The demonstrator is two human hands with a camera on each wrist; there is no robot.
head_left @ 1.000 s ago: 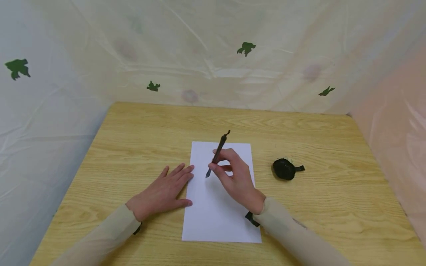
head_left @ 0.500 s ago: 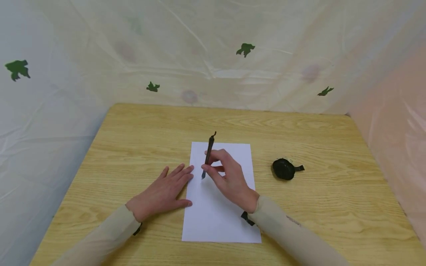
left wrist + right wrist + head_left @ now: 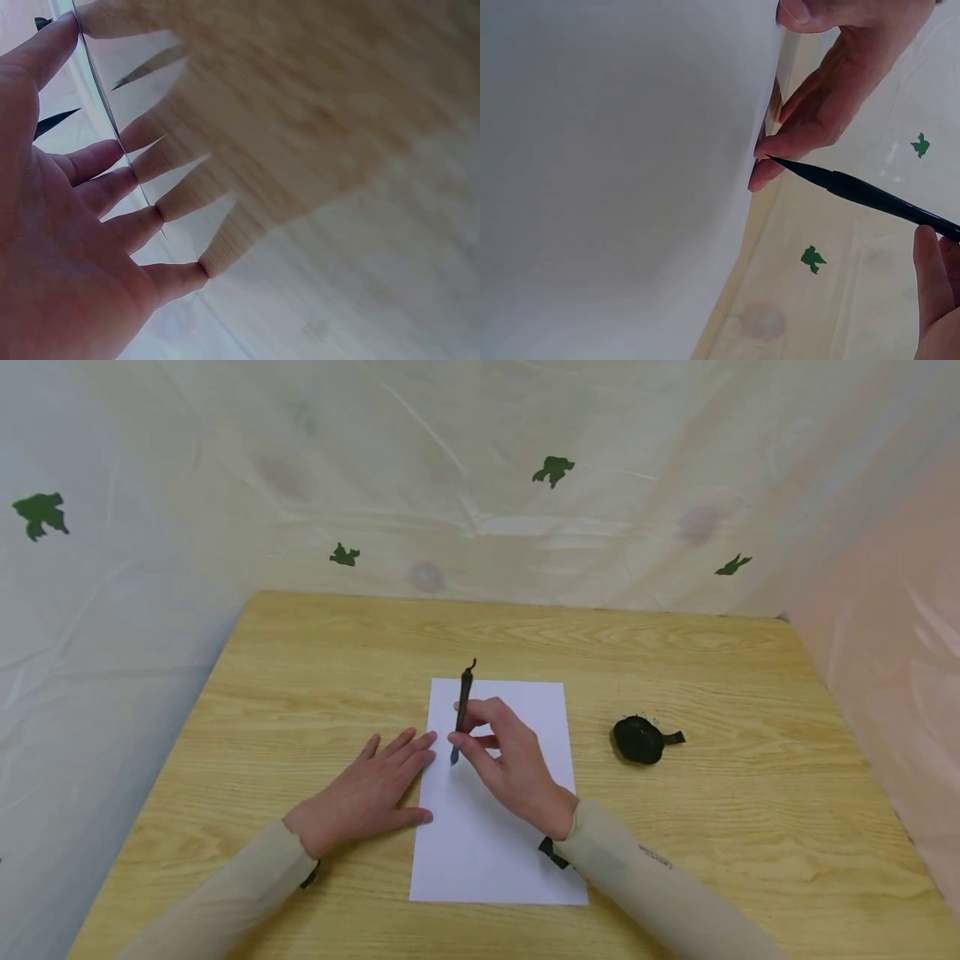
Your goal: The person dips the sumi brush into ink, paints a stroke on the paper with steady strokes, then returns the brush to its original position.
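Pale sheeting (image 3: 450, 410) with green shapes (image 3: 553, 469) hangs behind a wooden table (image 3: 315, 652) bearing white paper (image 3: 487, 860). Over the paper's left part, the right hand (image 3: 513, 768) pinches a dark brush (image 3: 464, 693), tip down. The left hand (image 3: 363, 793), fingers straight and spread, touches the paper's left edge; right of the paper sits a black dish (image 3: 638, 740).

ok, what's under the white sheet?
The wooden tabletop shows on every side of the sheet, so presumably that; whatever lies directly beneath is covered in every view.
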